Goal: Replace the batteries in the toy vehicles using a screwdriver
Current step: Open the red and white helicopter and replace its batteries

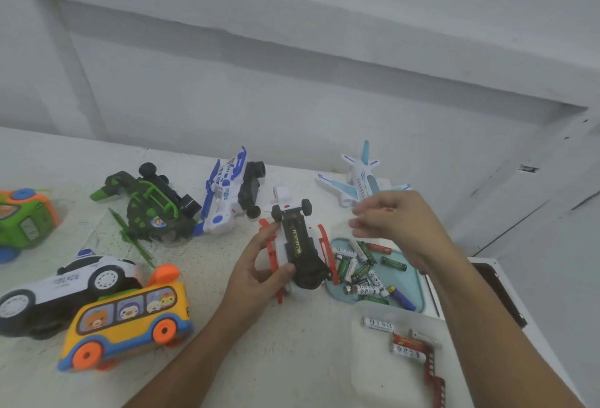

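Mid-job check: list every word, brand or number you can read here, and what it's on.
"EVEREADY": black-and-gold battery seated in the upturned red-and-white toy vehicle held by the left hand.
"POLICE", slightly blurred: side of the white toy police car.
"CE": white battery in the clear plastic box.
Too blurred: print on the blue-and-white toy helicopter and the loose batteries in the pale blue tray.

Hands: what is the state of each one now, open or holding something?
Left hand: grips the upturned toy.
Right hand: blurred above the tray; cannot tell if it holds anything.
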The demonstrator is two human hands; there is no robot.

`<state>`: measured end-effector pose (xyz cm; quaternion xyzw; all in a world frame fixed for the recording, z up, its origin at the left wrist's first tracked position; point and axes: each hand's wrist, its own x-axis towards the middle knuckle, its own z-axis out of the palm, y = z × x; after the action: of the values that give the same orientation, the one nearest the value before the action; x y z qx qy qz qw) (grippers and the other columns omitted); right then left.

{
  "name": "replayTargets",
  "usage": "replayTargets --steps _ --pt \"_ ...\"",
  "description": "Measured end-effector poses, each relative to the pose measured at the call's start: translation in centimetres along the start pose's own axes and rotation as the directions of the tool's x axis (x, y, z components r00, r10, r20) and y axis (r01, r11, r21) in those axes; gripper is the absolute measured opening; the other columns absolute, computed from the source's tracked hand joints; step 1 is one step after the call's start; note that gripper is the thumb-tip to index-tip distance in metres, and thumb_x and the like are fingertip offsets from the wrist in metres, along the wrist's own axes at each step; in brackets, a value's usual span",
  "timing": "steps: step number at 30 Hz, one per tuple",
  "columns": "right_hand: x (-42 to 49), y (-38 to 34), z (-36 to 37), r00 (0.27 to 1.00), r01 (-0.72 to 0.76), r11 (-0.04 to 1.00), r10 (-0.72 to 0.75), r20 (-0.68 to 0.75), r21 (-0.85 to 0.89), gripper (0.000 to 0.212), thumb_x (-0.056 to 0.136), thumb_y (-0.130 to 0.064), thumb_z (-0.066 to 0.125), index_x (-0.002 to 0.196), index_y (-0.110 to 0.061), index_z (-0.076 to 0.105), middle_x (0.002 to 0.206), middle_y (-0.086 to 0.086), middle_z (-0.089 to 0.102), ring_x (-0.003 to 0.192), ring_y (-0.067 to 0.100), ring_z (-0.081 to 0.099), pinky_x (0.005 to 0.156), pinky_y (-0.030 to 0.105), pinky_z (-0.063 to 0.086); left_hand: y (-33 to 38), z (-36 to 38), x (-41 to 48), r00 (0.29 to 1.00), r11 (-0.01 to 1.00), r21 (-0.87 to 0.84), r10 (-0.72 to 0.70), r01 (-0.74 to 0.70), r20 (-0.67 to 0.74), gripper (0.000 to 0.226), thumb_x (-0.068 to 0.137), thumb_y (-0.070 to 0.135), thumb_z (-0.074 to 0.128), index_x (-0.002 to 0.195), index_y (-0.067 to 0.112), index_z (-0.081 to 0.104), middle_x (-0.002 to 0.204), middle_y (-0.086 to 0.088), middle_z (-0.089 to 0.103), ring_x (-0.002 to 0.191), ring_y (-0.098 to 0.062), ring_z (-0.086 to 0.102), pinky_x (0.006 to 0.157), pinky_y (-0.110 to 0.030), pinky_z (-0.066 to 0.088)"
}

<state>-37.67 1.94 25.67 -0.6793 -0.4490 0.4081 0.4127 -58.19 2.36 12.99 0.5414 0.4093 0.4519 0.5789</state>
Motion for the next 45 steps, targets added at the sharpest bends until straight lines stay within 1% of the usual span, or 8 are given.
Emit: replayTargets --steps 4,13,19,24,31,35,39,45 --pt "-0.1 -1.4 3.3 0.989 0.091 0.996 -0.093 0.112 0.025 0.031 0.084 0.006 0.066 0.108 -0.012 0.058 0.087 0.013 0.058 0.069 0.032 0.072 0.061 0.038 0.060 -0.1 -0.1 -0.1 1.000 1.000 -0.017 -0.003 0.003 0.006 0.057 0.090 0.007 0.066 0.125 0.046 0.044 0.102 0.048 0.053 0.084 -0.010 0.073 0.056 -0.025 0.059" --pt "-1.0 -0.5 7.8 0.960 0.265 0.822 -0.272 0.061 -0.505 0.018 0.084 -0.016 0.071 0.086 -0.022 0.054 0.083 -0.004 0.063 0.080 0.013 0.061 0.071 0.018 0.049 0.0 -0.3 -0.2 1.000 0.999 -0.032 -0.005 0.006 0.024 0.060 0.090 0.004 0.065 0.132 0.040 0.043 0.100 0.045 0.060 0.078 -0.018 0.075 0.057 -0.027 0.059" --pt "-0.9 -0.8 8.9 0.980 0.195 0.681 -0.164 0.113 -0.706 0.007 0.092 -0.026 0.060 0.097 -0.023 0.057 0.101 0.002 0.064 0.088 0.015 0.055 0.078 0.021 0.048 -0.1 -0.3 -0.1 1.000 1.000 -0.011 -0.012 0.012 0.007 0.060 0.090 0.008 0.067 0.127 0.048 0.043 0.107 0.036 0.056 0.067 -0.012 0.073 0.056 -0.021 0.056" --pt "-0.6 -1.9 9.2 0.991 0.119 0.629 -0.025 0.132 -0.769 0.025 0.098 -0.024 0.053 0.121 -0.021 0.063 0.114 0.004 0.063 0.095 0.017 0.060 0.093 0.022 0.045 -0.4 -0.5 0.0 0.999 0.999 -0.028 -0.029 0.029 0.024 0.060 0.089 0.010 0.068 0.127 0.050 0.044 0.106 0.032 0.062 0.080 -0.018 0.075 0.062 -0.026 0.060" --pt "0.2 -2.1 10.0 0.990 0.126 0.556 -0.019 0.138 -0.822 0.019 0.100 -0.025 0.049 0.116 -0.018 0.056 0.114 0.005 0.060 0.087 0.012 0.051 0.086 0.020 0.042 -0.3 -0.6 0.1 0.999 1.000 -0.010 -0.028 0.029 0.025 0.061 0.088 0.018 0.070 0.128 0.053 0.042 0.126 0.033 0.043 0.078 -0.019 0.075 0.065 -0.030 0.061" --pt "-1.1 -1.8 8.7 0.979 0.202 0.660 -0.150 0.137 -0.724 0.002 0.095 -0.021 0.057 0.097 -0.020 0.057 0.098 0.002 0.064 0.083 0.014 0.056 0.077 0.021 0.046 -0.2 -0.5 0.0 0.999 0.998 -0.052 -0.024 0.026 0.031 0.060 0.088 0.007 0.068 0.128 0.046 0.045 0.104 0.037 0.062 0.081 -0.016 0.075 0.062 -0.028 0.060" --pt "0.0 -1.4 3.7 0.984 0.146 0.840 -0.180 -0.015 -0.523 0.018 0.086 -0.009 0.067 0.076 -0.019 0.056 0.079 0.000 0.065 0.067 0.019 0.069 0.057 0.028 0.052 -0.2 -0.5 0.0 0.999 0.997 -0.074 -0.016 0.018 0.028 0.058 0.089 0.002 0.065 0.127 0.042 0.046 0.102 0.041 0.062 0.087 -0.012 0.074 0.058 -0.026 0.059" --pt "4.4 5.9 -1.7 0.988 -0.112 0.325 0.136 -0.071 -0.939 0.006 0.093 -0.015 0.060 0.099 -0.016 0.061 0.108 0.006 0.065 0.087 0.021 0.057 0.069 0.026 0.040 -0.3 -0.4 0.1 1.000 0.999 -0.044 -0.011 0.012 0.026 0.057 0.090 0.002 0.064 0.126 0.042 0.046 0.099 0.044 0.062 0.087 -0.005 0.073 0.060 -0.023 0.059"
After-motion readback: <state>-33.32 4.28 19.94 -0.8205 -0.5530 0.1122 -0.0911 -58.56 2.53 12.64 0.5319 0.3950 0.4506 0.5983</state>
